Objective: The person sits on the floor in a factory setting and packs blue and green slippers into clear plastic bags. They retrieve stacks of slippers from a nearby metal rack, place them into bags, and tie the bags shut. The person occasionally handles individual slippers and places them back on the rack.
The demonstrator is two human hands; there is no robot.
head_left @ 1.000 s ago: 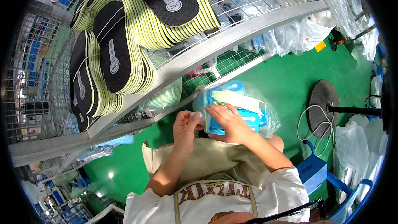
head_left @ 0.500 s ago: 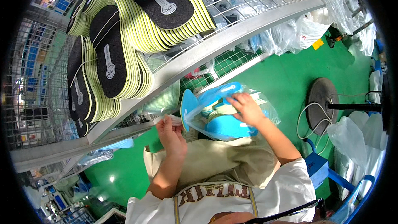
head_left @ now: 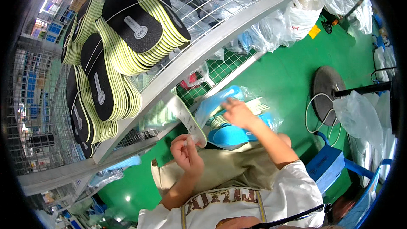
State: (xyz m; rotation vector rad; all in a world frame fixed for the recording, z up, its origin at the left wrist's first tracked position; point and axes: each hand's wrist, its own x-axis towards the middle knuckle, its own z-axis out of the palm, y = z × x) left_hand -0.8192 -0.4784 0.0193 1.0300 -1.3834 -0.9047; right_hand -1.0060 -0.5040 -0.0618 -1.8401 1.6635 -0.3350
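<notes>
Containers first. Clear plastic bag, centre-right of the frame, rests on the seated person's lap; it holds blue insoles and a stack of striped pale ones, edges showing. Right hand is inside or at the mouth of this bag, fingers curled down over the contents; whether it grips one insole or merely presses on the stack cannot be told, as the hand is motion-blurred.

Left hand, lower centre, is closed in a pinch on the heel end of a single insole, which stands tilted up and to the left, pale face with a yellow-green edge. This insole is clear of the bag, just left of it.

Wire shelf runs diagonally from upper right to lower left. On it, upper left of the frame, lie bundles of black-topped insoles with yellow-green striped edges, tied with thin cord. Further plastic bags sit under the shelf at upper centre; contents indistinct.

Green floor carries a round dark stand base with a white cable at right. Blue stool is at lower right, partly cut off by the frame's rim. Lower left corner is dark and distorted; items there cannot be made out.
</notes>
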